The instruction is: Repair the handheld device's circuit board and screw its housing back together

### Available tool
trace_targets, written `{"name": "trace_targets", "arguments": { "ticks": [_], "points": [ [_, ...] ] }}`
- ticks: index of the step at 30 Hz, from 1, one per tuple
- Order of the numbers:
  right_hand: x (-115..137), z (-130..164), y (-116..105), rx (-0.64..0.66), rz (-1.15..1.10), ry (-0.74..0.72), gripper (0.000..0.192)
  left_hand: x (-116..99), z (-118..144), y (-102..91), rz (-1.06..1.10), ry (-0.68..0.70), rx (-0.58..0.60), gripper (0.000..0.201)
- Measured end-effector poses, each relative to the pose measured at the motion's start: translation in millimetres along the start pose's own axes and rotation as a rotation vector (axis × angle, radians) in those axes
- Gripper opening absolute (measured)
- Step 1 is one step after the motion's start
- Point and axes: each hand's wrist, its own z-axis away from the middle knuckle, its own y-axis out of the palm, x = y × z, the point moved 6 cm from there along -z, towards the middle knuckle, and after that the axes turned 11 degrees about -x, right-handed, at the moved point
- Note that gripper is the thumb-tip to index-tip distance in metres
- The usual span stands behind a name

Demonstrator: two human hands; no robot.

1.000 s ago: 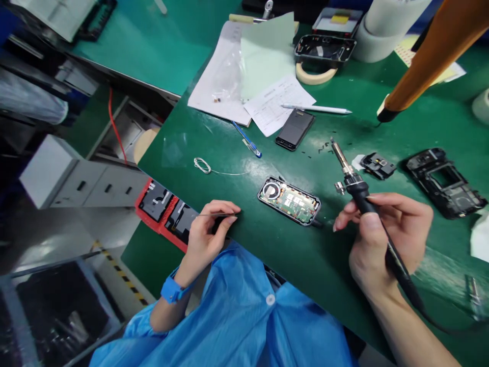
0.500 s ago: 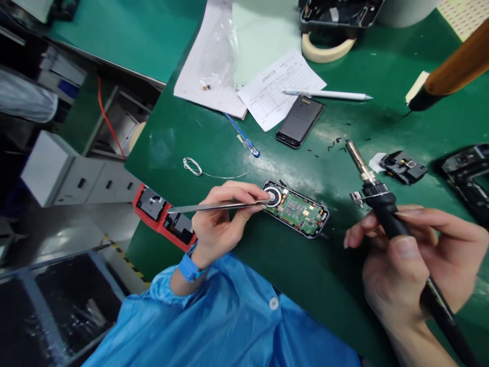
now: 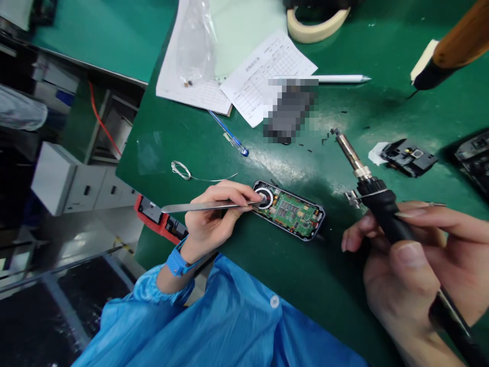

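Observation:
My left hand [image 3: 210,219] pinches metal tweezers [image 3: 198,207], whose tips rest on the round speaker end of an opened phone with a green circuit board [image 3: 292,210] lying on the green mat [image 3: 267,265]. A blue wrist strap [image 3: 174,263] circles that wrist. To the right, my right hand [image 3: 416,255] grips a black soldering iron [image 3: 376,201]. Its metal tip points up and away, to the upper right of the board and apart from it.
Solder wire [image 3: 183,172] lies left of the board. Behind it are a blue pen [image 3: 228,135], papers [image 3: 263,76], a blurred dark phone [image 3: 288,113], a white pen [image 3: 336,79] and a tape roll [image 3: 315,28]. Black phone parts [image 3: 408,155] sit at right. Red trays [image 3: 158,221] hang below the table edge.
My left hand moved from the table edge to the board and set the tweezers' tips on its speaker end. My right hand with the iron came closer to the camera.

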Motion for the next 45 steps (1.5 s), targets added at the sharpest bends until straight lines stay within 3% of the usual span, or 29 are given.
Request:
{"name": "trace_targets", "arguments": {
  "ticks": [12, 17, 19, 23, 28, 33, 45],
  "points": [
    [-0.2, 1.6, -2.0, 0.026, 0.065, -0.027, 0.021, 1.0, -0.8, 0.6, 0.045, 0.002, 0.019, 0.016],
    [8.7, 3.9, -3.0, 0.125, 0.242, -0.21, 0.015, 1.5, -0.7, -0.2, 0.065, -0.017, 0.016, 0.017],
    [13.5, 8.3, 3.4, 0.21, 0.301, -0.282, 0.016, 1.8, 0.5, -0.8, 0.084, -0.043, 0.018, 0.019],
    [15.1, 19.5, 25.8, 0.392, 0.359, -0.239, 0.039, -0.3, 5.1, -1.5, 0.108, -0.103, 0.019, 0.022],
    [15.5, 33.2, 51.1, 0.519, 0.481, -0.349, 0.041, -6.3, 9.7, -2.0, 0.131, -0.129, 0.007, 0.022],
    [10.4, 36.0, 61.9, 0.566, 0.535, -0.423, 0.048, -5.3, 11.0, -2.7, 0.147, -0.149, -0.002, 0.022],
    [2.7, 40.5, 68.5, 0.579, 0.525, -0.373, 0.05, -6.9, 9.6, -1.8, 0.109, -0.098, 0.035, 0.021]
  ]
}}
